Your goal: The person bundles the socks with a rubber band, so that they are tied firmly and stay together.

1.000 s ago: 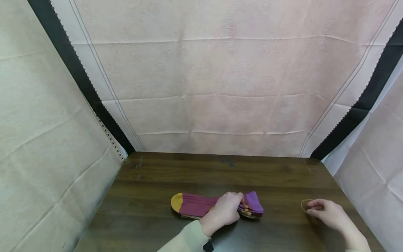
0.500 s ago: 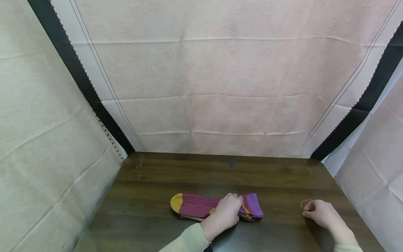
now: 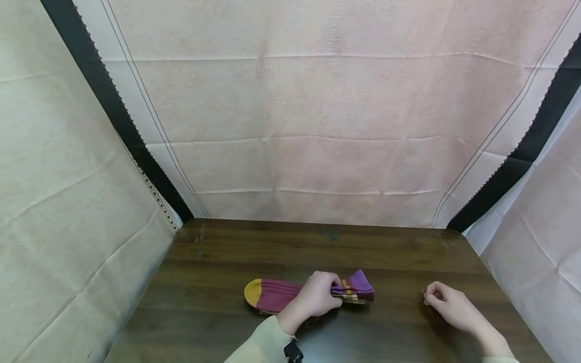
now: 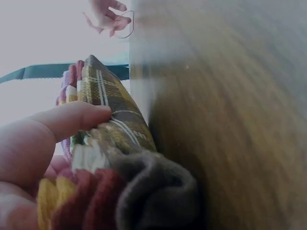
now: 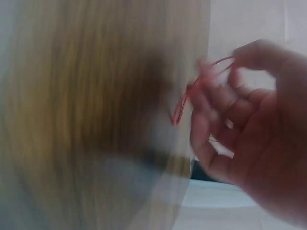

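A stack of folded socks, maroon with a yellow toe on top and purple cuffs at the right end, lies on the wooden table. My left hand grips the stack around its middle, near the cuffs. In the left wrist view, the thumb presses the side of a plaid sock, with grey, maroon and yellow layers beside it. To the right, apart from the socks, my right hand pinches a thin reddish rubber band between thumb and fingers. Fingertips partly hide the band in the head view.
The brown wooden table spans the front, its far edge meeting a pale cloth wall. More cloth hangs at the left and right, with black strips along the corners. A black strap sits on the left wrist.
My right hand has moved a little left with the rubber band. The left hand has shifted slightly left, and the purple cuff end of the sock stack now looks tilted up.
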Action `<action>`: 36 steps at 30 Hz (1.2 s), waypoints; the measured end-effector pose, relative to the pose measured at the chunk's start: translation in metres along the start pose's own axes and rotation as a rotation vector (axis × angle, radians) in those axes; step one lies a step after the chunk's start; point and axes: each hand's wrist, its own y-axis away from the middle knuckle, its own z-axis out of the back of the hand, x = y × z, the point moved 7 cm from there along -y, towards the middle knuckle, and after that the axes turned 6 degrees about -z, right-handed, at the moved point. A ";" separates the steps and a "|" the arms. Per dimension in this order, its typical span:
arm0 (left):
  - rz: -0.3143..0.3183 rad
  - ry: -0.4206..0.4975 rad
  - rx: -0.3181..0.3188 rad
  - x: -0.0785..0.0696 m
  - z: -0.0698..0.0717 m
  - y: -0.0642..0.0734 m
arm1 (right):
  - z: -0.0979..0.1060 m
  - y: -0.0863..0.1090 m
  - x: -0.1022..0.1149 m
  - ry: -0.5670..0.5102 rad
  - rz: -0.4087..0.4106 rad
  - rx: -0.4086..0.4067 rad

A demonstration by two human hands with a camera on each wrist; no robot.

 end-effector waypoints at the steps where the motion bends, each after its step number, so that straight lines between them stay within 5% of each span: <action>1: 0.003 0.006 -0.007 0.002 0.000 0.000 | -0.002 -0.001 0.003 -0.072 0.007 0.011; 8: 0.029 0.013 -0.034 0.009 -0.001 -0.001 | -0.015 -0.008 0.029 -0.686 0.074 0.154; 14: 0.027 0.022 -0.047 0.009 -0.001 0.000 | -0.027 -0.005 0.042 -0.911 0.053 0.320; 27: 0.016 0.008 -0.069 0.008 0.001 0.000 | -0.056 0.001 0.054 -0.826 -0.143 0.275; 36: 0.013 0.016 -0.062 0.009 -0.001 0.001 | -0.074 0.003 0.076 -0.670 -0.078 0.230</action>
